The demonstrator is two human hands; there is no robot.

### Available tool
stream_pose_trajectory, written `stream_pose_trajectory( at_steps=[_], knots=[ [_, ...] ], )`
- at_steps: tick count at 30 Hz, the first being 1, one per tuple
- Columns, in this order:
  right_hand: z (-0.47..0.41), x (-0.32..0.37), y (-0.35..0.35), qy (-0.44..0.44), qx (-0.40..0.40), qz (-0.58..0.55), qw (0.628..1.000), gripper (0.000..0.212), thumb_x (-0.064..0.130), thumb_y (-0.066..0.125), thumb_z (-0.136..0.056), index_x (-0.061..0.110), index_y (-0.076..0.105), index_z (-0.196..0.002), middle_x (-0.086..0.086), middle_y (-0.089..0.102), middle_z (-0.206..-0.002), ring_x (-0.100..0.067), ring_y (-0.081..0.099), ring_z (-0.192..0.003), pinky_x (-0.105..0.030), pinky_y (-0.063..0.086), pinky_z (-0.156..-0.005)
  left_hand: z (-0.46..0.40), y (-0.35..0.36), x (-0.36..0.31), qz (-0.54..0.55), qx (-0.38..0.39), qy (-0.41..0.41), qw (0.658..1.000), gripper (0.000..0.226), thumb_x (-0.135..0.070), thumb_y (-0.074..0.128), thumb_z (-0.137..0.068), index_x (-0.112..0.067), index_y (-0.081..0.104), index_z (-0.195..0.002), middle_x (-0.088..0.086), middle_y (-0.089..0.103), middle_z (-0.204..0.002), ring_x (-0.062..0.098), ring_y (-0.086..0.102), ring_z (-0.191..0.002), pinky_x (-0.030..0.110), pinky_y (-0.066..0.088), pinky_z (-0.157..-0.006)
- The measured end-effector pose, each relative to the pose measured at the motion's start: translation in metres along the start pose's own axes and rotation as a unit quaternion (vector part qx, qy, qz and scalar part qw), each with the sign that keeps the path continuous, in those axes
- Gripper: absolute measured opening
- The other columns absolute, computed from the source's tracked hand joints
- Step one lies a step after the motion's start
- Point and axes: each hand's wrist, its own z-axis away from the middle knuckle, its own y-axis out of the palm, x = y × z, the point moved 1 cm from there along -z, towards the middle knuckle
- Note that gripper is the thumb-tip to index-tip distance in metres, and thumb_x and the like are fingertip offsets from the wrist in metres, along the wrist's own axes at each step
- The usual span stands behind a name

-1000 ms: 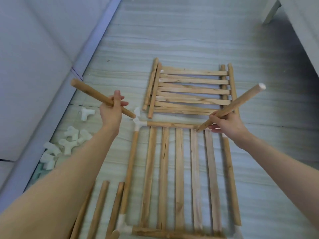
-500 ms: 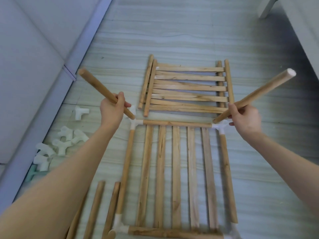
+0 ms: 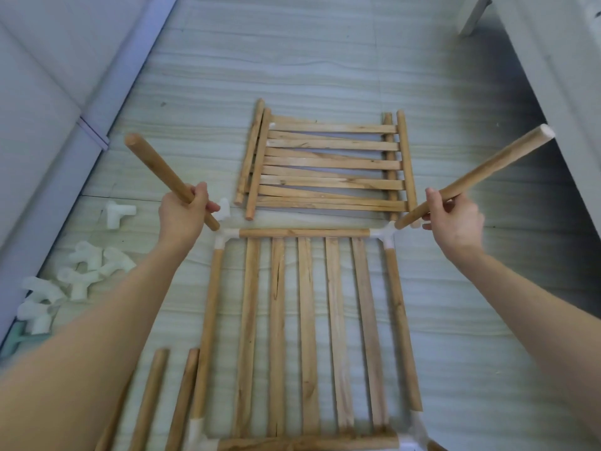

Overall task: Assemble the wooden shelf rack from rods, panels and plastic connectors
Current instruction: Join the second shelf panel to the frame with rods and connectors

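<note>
A slatted wooden shelf frame [image 3: 305,333] lies flat on the floor, its side rods joined by white plastic corner connectors. My left hand [image 3: 182,216] grips a wooden rod [image 3: 153,170] that slants up to the left, its lower end just above the far left connector [image 3: 224,237]. My right hand [image 3: 455,219] grips a second rod [image 3: 487,167] with a white cap at its top, slanting up to the right. Its lower end meets the far right connector [image 3: 387,236].
A stack of slatted panels and loose rods [image 3: 328,164] lies just beyond the frame. Several loose white connectors [image 3: 81,271] sit by the left wall. Spare rods [image 3: 149,405] lie at the near left. A furniture leg [image 3: 471,14] stands at the far right.
Both hands have swung their rods outward and lowered the bottom ends toward the two far corner connectors. The right rod's end has come down onto the far right connector.
</note>
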Motion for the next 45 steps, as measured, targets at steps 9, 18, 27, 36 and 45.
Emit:
stream_pose_trajectory(
  at_steps=[9, 18, 27, 36, 45],
  knots=[
    [-0.014, 0.009, 0.008, -0.090, 0.075, 0.102, 0.988, 0.027, 0.033, 0.048, -0.095, 0.009, 0.058, -0.091, -0.001, 0.060, -0.070, -0.021, 0.054, -0.076, -0.026, 0.034, -0.067, -0.003, 0.000, 0.001, -0.004, 0.004, -0.006, 1.000, 0.031, -0.028, 0.045, -0.095, -0.014, 0.052, -0.067, 0.001, 0.069, -0.070, 0.026, 0.066, -0.085, 0.048, 0.051, -0.088],
    [-0.017, 0.000, 0.014, -0.037, 0.102, 0.090, 0.990, 0.028, 0.032, 0.055, -0.093, 0.006, 0.063, -0.085, -0.008, 0.066, -0.077, -0.024, 0.061, -0.082, -0.027, 0.040, -0.069, -0.003, 0.002, 0.001, -0.009, -0.001, -0.014, 1.000, 0.028, -0.027, 0.043, -0.093, -0.017, 0.048, -0.068, 0.002, 0.071, -0.072, 0.028, 0.066, -0.083, 0.042, 0.052, -0.078],
    [-0.006, -0.006, 0.034, 0.002, 0.005, 0.079, 0.997, 0.032, 0.033, 0.051, -0.094, 0.003, 0.059, -0.089, -0.008, 0.062, -0.076, -0.025, 0.057, -0.078, -0.026, 0.035, -0.065, -0.003, 0.003, 0.004, 0.004, -0.013, -0.018, 1.000, 0.028, -0.028, 0.042, -0.094, -0.020, 0.053, -0.069, -0.002, 0.070, -0.071, 0.019, 0.067, -0.084, 0.045, 0.052, -0.087],
    [-0.016, -0.010, 0.017, 0.007, 0.129, 0.025, 0.991, 0.021, 0.030, 0.055, -0.092, 0.009, 0.062, -0.093, -0.007, 0.069, -0.083, -0.026, 0.067, -0.088, -0.042, 0.053, -0.084, -0.012, -0.012, 0.003, -0.035, 0.137, -0.001, 0.990, 0.029, -0.027, 0.046, -0.096, -0.003, 0.055, -0.084, -0.008, 0.074, -0.078, 0.010, 0.068, -0.086, 0.036, 0.051, -0.090],
    [-0.021, -0.015, 0.017, 0.045, 0.122, 0.000, 0.991, 0.020, 0.030, 0.054, -0.093, 0.013, 0.064, -0.086, -0.011, 0.069, -0.085, -0.028, 0.066, -0.090, -0.046, 0.053, -0.087, 0.009, -0.011, 0.005, -0.026, 0.156, 0.086, 0.984, 0.020, -0.007, 0.063, -0.087, -0.017, 0.056, -0.103, -0.001, 0.065, -0.098, 0.006, 0.061, -0.090, 0.017, 0.048, -0.080]
  ],
)
